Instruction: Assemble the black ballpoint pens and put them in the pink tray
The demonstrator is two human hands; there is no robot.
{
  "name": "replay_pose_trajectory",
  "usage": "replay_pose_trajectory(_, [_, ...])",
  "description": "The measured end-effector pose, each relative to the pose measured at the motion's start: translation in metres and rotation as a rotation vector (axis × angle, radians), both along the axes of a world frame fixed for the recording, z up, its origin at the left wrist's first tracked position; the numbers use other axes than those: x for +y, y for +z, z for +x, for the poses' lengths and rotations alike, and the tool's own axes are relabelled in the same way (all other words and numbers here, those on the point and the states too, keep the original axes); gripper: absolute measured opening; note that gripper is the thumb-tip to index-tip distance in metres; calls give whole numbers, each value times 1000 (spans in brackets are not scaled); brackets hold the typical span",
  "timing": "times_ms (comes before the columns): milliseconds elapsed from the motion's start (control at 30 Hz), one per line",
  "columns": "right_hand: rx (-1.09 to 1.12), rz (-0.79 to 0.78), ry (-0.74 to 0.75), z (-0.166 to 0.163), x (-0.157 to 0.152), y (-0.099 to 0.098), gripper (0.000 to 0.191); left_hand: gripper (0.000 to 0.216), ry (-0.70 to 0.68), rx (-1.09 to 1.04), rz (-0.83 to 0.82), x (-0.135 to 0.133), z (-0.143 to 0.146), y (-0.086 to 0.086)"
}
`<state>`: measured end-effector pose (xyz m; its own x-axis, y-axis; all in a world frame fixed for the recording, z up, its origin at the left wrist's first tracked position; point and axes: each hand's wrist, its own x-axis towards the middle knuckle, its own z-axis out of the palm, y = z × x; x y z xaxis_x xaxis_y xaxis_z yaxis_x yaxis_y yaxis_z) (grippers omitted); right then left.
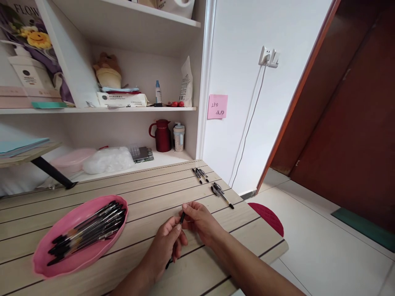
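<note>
A black pen (182, 218) is held between my two hands, above the table's front middle. My left hand (163, 242) is closed around its barrel, and a dark tip shows below the fingers. At the upper end, my right hand (200, 222) pinches the black part with thumb and fingers. Most of the barrel is hidden by my hands. To the left, a pink oval tray (39, 261) carries a heap of black pens (92, 230). Beyond my right hand lie a few clear-barrelled pens (222, 196), with another small group of pens (200, 175) farther back.
The slatted wooden table (148, 189) ends at a rounded right corner, beside a red round seat (268, 218). White shelves at the back hold a red jug (163, 135), a cup (179, 137) and a white plastic bag (108, 160). A dark-legged stand (54, 172) rises at left.
</note>
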<state>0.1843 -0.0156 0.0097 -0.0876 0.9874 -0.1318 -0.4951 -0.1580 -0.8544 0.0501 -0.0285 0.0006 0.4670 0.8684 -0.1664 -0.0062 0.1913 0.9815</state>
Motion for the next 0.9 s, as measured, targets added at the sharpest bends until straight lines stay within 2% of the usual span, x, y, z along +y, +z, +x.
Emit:
replay_pose_trajectory(100, [-32, 31, -33, -1, 2, 0, 33, 37, -5, 5, -24, 0, 0, 1])
replay_pose_trajectory(200, [27, 73, -45, -2, 5, 3, 33, 37, -14, -5, -25, 0, -1, 1])
replay_pose_trajectory(333, [-14, 96, -222, 11, 14, 10, 32, 34, 5, -5, -29, 1, -2, -1])
replay_pose_trajectory(433, [-297, 107, -336, 39, 23, 10, 31, 34, 12, 0, -33, 1, -3, -1])
replay_pose_trajectory(533, [-632, 88, -441, 78, 30, 4, 19, 35, 13, 1, -30, 1, -3, -1])
replay_pose_trajectory(667, [-946, 34, -463, 121, 29, -8, 13, 34, 28, 3, -31, -2, 0, 2])
replay_pose_trajectory(767, [-1271, 50, -438, 134, 25, -10, 14, 32, 59, 6, -22, -5, 2, 5])
replay_pose_trajectory(900, [-1680, 90, -383, 134, 24, -8, 15, 31, 71, -6, -27, -6, 1, 7])
